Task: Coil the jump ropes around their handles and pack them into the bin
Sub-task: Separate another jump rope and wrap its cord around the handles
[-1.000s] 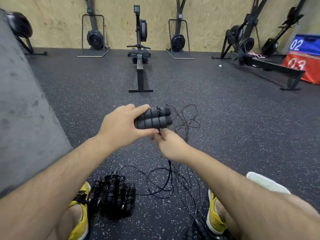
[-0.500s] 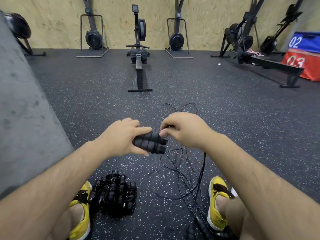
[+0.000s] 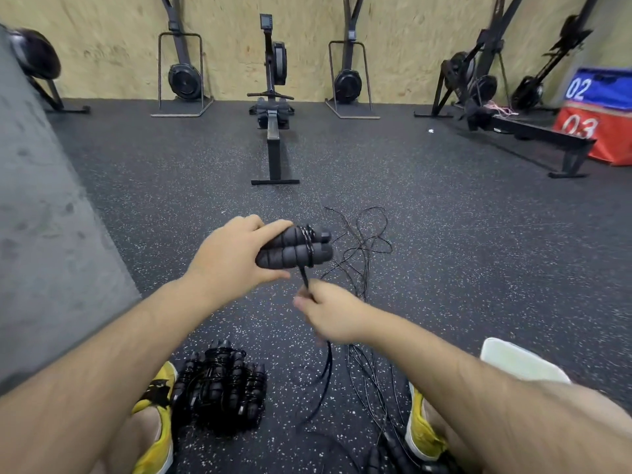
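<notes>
- Jump ropes (image 3: 219,388), coiled round their handles, lie piled on the floor just beside the left yellow shoe (image 3: 155,446).
- Left hand (image 3: 232,261) grips paired foam handles (image 3: 294,249), a few cord turns wound round them.
- Right hand (image 3: 333,314), just below, pinches the cord (image 3: 303,277) taut.
- Loose rope (image 3: 367,241) lies tangled on the floor beyond.

A: What sits in the middle?
B: Two black foam handles (image 3: 294,249), side by side, lifted level. Thin black cord (image 3: 309,246) circles them near one end.
A: And lower down?
B: Loose ropes (image 3: 367,249) tangled on the floor (image 3: 478,268); nearer, a pile (image 3: 222,384) of coiled ones.
</notes>
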`<state>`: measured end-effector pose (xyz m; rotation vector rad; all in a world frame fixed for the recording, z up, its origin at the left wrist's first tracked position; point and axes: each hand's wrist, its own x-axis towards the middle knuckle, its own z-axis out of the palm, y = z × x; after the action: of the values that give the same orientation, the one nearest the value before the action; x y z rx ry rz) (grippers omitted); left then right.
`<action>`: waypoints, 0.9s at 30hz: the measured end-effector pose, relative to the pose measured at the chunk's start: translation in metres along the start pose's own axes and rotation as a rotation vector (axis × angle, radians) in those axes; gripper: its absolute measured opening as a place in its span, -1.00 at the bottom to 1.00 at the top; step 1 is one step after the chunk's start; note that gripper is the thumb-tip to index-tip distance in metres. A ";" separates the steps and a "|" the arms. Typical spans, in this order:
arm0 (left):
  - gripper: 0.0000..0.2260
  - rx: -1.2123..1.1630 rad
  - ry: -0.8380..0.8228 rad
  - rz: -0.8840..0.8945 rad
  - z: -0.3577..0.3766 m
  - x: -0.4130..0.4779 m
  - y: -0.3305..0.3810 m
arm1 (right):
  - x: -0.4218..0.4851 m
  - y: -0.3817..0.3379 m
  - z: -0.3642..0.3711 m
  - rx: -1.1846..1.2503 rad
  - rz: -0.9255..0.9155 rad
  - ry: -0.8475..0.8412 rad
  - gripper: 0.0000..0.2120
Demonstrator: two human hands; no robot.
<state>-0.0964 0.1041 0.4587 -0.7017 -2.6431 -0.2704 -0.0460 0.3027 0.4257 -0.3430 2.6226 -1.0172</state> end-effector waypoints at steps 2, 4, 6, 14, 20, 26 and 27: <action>-0.27 0.153 0.005 -0.028 0.009 0.002 -0.011 | -0.011 -0.010 0.001 -0.070 -0.008 -0.072 -0.74; -0.28 0.231 -0.014 -0.011 0.016 0.002 -0.021 | -0.022 -0.020 -0.007 -0.116 -0.040 -0.038 -0.73; -0.30 0.254 -0.021 0.041 0.022 0.001 -0.025 | -0.030 -0.028 -0.022 -0.199 -0.089 0.070 -0.75; -0.38 -0.004 -0.223 0.295 0.019 -0.009 0.001 | -0.012 -0.010 -0.075 -0.518 -0.260 0.368 -0.84; -0.38 -0.402 -0.229 0.169 -0.015 -0.016 0.026 | 0.005 0.016 -0.070 -0.201 -0.173 0.269 -0.93; -0.66 -0.225 -0.030 0.045 -0.005 -0.004 0.022 | 0.003 -0.003 -0.010 -0.177 -0.068 0.090 -0.79; -0.67 -0.161 -0.015 0.033 0.001 -0.001 0.017 | 0.000 -0.006 -0.004 -0.152 -0.047 0.050 -0.82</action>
<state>-0.0867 0.1183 0.4589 -0.8002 -2.6421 -0.4751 -0.0463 0.3009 0.4324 -0.4208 2.7563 -0.8525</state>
